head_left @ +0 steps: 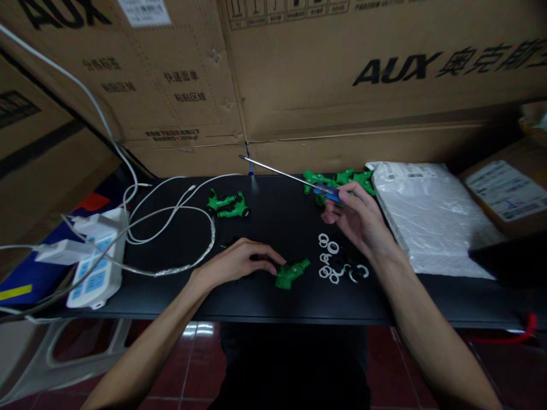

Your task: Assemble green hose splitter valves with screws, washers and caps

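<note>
My right hand [359, 219] is wrapped round the blue handle of a screwdriver [282, 173], its long metal shaft pointing up and left above the table. Thumb and fingertips of my left hand [241, 259] pinch the left side of a green Y-shaped hose connector [292, 273] at the table's front. Just right of that connector lie several white ring washers [333, 247] and some black rings [342, 263]. Behind my right hand is a group of green connectors [342, 177], partly hidden by it. Further left lie more green connectors [229, 204] with black ends.
A white power strip [98, 259] with plugs and loose white cables [171, 270] takes up the left side. On the right lie a white wrapped package [431, 219] and a cardboard box [504, 176]. Big cartons [299, 85] wall off the back of the black table [171, 296].
</note>
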A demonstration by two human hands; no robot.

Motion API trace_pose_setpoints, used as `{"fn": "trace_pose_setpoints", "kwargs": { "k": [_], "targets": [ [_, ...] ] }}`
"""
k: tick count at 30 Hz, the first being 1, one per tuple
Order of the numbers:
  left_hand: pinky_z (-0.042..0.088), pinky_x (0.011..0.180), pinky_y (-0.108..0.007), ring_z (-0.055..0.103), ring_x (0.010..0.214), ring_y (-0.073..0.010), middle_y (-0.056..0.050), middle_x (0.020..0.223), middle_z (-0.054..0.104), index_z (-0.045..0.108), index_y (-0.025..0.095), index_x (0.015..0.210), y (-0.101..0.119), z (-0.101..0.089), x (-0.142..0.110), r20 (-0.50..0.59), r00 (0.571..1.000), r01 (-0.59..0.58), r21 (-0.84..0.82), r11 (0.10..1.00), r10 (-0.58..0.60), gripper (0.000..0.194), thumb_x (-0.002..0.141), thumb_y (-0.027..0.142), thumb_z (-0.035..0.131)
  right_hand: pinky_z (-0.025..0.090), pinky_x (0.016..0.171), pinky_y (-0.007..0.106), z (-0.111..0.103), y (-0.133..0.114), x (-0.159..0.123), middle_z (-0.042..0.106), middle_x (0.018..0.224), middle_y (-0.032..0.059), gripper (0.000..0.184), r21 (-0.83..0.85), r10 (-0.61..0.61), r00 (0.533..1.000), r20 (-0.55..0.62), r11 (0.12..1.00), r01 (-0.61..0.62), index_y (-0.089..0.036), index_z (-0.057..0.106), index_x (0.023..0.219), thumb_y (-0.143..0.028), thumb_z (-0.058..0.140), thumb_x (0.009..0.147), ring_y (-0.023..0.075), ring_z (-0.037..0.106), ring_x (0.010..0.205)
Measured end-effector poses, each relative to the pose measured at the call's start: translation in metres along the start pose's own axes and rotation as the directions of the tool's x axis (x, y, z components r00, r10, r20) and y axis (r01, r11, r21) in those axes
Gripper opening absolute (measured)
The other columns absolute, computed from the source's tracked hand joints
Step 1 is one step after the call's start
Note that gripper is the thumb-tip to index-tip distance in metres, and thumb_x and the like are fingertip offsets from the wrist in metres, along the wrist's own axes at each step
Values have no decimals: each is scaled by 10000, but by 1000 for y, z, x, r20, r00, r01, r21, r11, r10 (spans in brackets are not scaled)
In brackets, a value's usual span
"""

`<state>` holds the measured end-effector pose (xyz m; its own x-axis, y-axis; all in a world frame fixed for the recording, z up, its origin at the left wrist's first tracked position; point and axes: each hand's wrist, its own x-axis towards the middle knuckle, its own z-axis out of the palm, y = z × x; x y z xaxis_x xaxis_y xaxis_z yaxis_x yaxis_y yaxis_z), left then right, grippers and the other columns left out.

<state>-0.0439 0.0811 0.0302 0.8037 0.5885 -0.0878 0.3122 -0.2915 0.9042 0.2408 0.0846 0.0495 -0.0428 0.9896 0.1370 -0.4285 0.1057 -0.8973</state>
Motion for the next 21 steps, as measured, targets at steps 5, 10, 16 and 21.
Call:
{"fn": "trace_pose_setpoints", "kwargs": {
  "k": [5, 10, 16, 21],
  "targets": [
    [548, 954, -276, 740, 1042, -171, -19, 1140, 788, 753, 233, 1141, 2, 0, 2, 15, 1000, 6, -5, 1000, -6, 218, 927, 217, 712, 517, 676, 290, 31, 6, -18, 703, 769, -19, 177, 45, 46, 996, -80, 998, -43, -239, 538, 865, -312, 696, 898, 143, 661, 678],
    [540, 943, -267, 708, 1052, -170, -40, 1136, 736, 785, 217, 1043, 1, -2, 1, -15, 996, -85, 58, 995, 86, 148, 904, 206, 735, 540, 746, 307, 86, 45, -55, 687, 821, -33, 180, 24, 53, 950, -308, 999, -48, -240, 514, 955, -367, 642, 947, 135, 672, 728],
    [550, 891, -228, 721, 968, -155, -24, 1018, 744, 814, 226, 1004, -2, -7, 4, 3, 989, -148, 107, 983, 149, 135, 893, 202, 742, 523, 835, 317, 105, 79, -63, 668, 859, -31, 187, -170, -108, 854, -510, 985, 23, -238, 476, 1043, -388, 577, 996, 131, 668, 819],
    [564, 868, -204, 753, 918, -152, -14, 1000, 788, 816, 226, 1028, -5, -8, 6, 21, 988, -151, 109, 982, 150, 151, 905, 213, 729, 527, 820, 319, 104, 82, -63, 682, 852, -11, 195, -303, -186, 838, -513, 953, 26, -224, 491, 1060, -393, 565, 997, 149, 684, 829]
  ]
}}
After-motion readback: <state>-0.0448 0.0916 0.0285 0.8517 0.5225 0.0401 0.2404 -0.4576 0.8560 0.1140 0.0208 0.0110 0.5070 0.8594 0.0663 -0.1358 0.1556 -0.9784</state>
